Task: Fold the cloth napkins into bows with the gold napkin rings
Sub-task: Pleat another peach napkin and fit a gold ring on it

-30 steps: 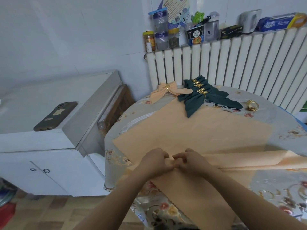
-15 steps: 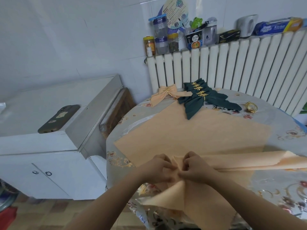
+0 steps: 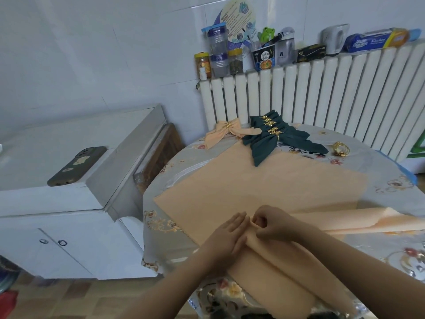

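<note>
A large peach cloth napkin (image 3: 264,187) lies spread over the round table (image 3: 391,187), its near edges folded in toward the middle. My left hand (image 3: 226,238) lies flat with straight fingers on the folded part. My right hand (image 3: 273,223) pinches the fold at the napkin's centre, fingers curled. At the far side lie a finished peach bow (image 3: 222,132) and several dark green bows (image 3: 271,140), each in a gold ring. Loose gold napkin rings (image 3: 341,148) sit to their right.
A white radiator (image 3: 322,95) stands behind the table, with jars, boxes and a foil roll on top. A white cabinet (image 3: 69,203) stands to the left with a phone (image 3: 77,165) on it. The table's near edge drops to the floor.
My left hand has let go of the fold and now lies flat on the cloth. The lifted near corner has been laid down into a long fold. My right hand still pinches the centre.
</note>
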